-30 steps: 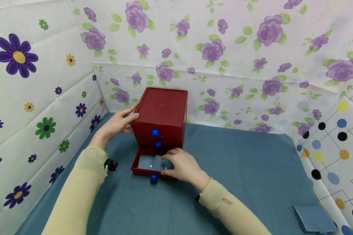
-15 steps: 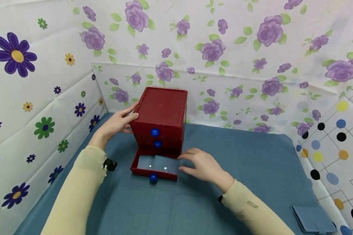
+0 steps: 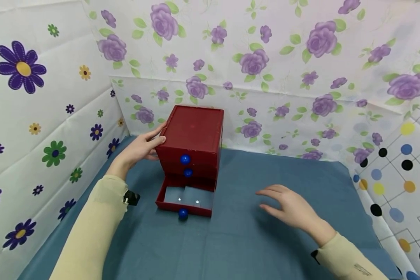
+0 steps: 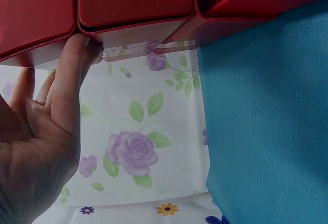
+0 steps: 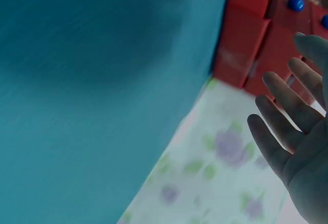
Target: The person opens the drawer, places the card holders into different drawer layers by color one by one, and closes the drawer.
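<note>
A red drawer box [image 3: 192, 132] with blue knobs stands on the blue cloth. Its lowest drawer [image 3: 184, 209] is pulled out. Inside lie two blue-grey folded pieces, one [image 3: 174, 194] at the left and one [image 3: 199, 197] at the right, each with a small shiny snap; they look like wallets. My left hand [image 3: 138, 149] rests against the box's left side, its fingers stretched along the wall in the left wrist view and its thumb near the upper front corner. To the right of the drawer, my right hand [image 3: 288, 206] is over the cloth, fingers spread, holding nothing.
A blue wallet [image 3: 378, 258] lies at the lower right, partly hidden by the right sleeve. Flower-printed sheets [image 3: 252, 81] hang behind and at the left; a dotted sheet [image 3: 399, 186] hangs at the right. The cloth [image 3: 238, 241] covers the table.
My right hand has let go of the right-hand blue-grey piece in the drawer and moved away to the right. My left hand has stayed on the box.
</note>
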`<state>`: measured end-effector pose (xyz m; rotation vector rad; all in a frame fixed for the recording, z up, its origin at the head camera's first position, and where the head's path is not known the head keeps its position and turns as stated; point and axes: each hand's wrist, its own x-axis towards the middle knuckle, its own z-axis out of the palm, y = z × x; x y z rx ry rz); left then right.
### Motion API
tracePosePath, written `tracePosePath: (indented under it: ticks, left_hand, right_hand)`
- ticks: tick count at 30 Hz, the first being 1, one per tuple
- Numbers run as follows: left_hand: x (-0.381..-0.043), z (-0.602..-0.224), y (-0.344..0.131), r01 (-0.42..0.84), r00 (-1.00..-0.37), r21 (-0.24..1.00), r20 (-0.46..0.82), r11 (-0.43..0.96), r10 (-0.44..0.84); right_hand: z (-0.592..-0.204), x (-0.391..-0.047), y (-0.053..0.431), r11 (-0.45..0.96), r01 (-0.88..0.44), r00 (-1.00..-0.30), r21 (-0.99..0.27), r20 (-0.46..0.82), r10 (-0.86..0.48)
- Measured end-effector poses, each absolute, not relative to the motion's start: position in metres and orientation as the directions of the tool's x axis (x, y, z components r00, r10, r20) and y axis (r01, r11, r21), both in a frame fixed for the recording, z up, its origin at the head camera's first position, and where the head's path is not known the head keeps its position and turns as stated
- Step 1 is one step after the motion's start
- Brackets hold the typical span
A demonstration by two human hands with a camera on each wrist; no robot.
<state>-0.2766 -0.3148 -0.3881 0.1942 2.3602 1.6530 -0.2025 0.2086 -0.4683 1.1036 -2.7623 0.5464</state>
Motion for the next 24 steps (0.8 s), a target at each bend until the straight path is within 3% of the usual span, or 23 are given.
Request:
tracePosePath:
  ticks: [6,10,18,24]
  left_hand:
    - [-0.276,-0.385,-0.316,-0.039,-0.963,0.933,-0.131,0.356,0.237]
    - [-0.277,-0.386,-0.316,-0.039,-0.961,0.931,-0.134,0.363,0.240]
    - [-0.279,-0.389,-0.313,-0.041,-0.961,0.929,-0.138,0.369,0.241]
    - [-0.279,-0.391,-0.315,-0.045,-0.961,0.932,-0.139,0.360,0.239]
  right_hand:
    - [-0.474,-0.193,0.271,0.750,-0.598,-0.798,-0.282,0.123,-0.590]
    - [-0.474,-0.188,0.310,0.793,-0.550,-0.819,-0.261,-0.019,-0.574]
    - [-0.479,-0.181,0.387,0.856,-0.454,-0.762,-0.249,-0.390,-0.517]
    - [-0.486,-0.171,0.419,0.902,-0.363,-0.732,-0.233,-0.528,-0.431]
